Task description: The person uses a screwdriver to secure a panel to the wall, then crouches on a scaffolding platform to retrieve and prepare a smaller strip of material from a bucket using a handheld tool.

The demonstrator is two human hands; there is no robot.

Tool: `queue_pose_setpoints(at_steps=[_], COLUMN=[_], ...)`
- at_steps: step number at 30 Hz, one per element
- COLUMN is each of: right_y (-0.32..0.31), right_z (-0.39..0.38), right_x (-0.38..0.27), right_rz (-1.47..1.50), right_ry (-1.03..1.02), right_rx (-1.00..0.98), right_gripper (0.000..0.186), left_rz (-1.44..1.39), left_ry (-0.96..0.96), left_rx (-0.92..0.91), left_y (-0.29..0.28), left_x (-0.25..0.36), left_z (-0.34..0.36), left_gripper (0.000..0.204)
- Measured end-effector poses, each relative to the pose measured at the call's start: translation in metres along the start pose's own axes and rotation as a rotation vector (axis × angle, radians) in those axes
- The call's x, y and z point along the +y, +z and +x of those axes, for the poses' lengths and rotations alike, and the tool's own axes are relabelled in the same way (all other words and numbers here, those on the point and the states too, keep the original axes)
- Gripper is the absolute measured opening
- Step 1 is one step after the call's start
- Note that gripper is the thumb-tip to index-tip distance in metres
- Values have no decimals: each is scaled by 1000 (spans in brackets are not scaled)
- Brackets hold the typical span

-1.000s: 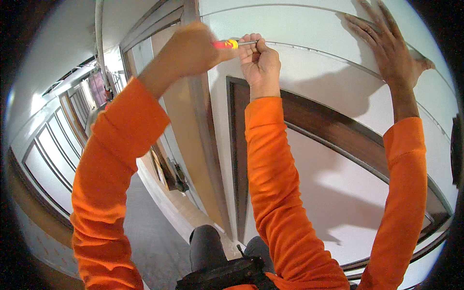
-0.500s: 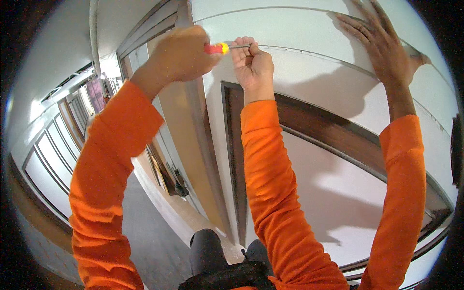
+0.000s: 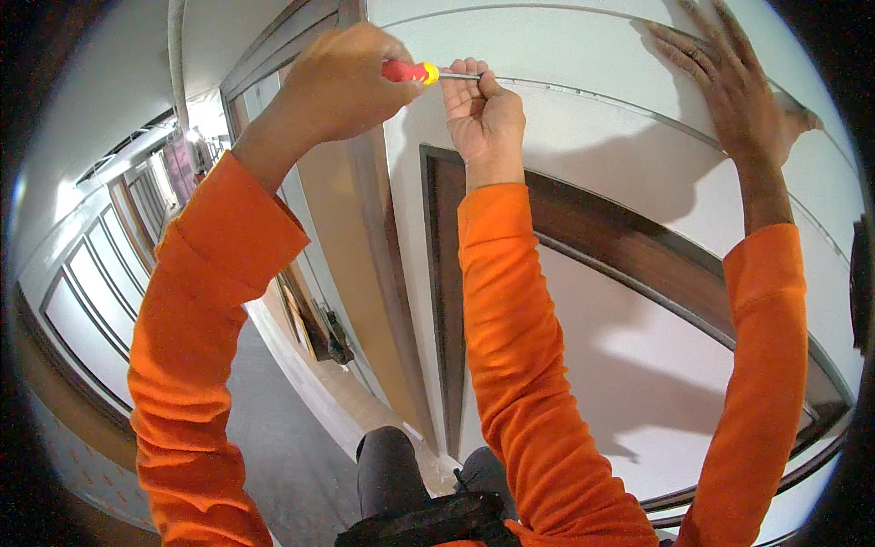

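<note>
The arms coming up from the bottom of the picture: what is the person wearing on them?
Both arms wear long, bright orange sleeves of soft knit cloth, ending in plain cuffs at the wrists. The left hand and the right hand are bare: no gloves, and no watch or rings that show. A third orange-sleeved arm at the right may be a co-worker's.

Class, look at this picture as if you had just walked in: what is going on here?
A person in orange sleeves works overhead at a white panel. The left hand grips the red and yellow handle of a screwdriver, held level. The right hand pinches its metal shaft near the tip, at a thin strip running along the panel. A third hand, also orange-sleeved, presses flat on the panel further right. A hallway stretches away on the left.
</note>
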State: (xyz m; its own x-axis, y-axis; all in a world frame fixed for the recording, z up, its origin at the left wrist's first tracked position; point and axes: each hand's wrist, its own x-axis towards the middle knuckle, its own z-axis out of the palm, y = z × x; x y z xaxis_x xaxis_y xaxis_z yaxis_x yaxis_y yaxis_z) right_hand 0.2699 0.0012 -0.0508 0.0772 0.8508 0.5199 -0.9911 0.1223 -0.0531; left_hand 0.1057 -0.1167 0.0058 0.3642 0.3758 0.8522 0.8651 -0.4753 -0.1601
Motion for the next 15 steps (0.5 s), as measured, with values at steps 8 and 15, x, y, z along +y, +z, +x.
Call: queue_pose_setpoints(at_steps=[8, 15], right_y=[6, 7], right_z=[-20, -24], right_x=[-17, -15], right_rz=[82, 99], right_ry=[143, 159], right_rx=[-105, -124], right_gripper=[26, 28], left_rz=[-28, -173], left_ry=[-98, -169], left_rx=[-158, -283], left_y=[-3, -13], left_x=[5, 0], left_z=[13, 8], left_gripper=[44, 53])
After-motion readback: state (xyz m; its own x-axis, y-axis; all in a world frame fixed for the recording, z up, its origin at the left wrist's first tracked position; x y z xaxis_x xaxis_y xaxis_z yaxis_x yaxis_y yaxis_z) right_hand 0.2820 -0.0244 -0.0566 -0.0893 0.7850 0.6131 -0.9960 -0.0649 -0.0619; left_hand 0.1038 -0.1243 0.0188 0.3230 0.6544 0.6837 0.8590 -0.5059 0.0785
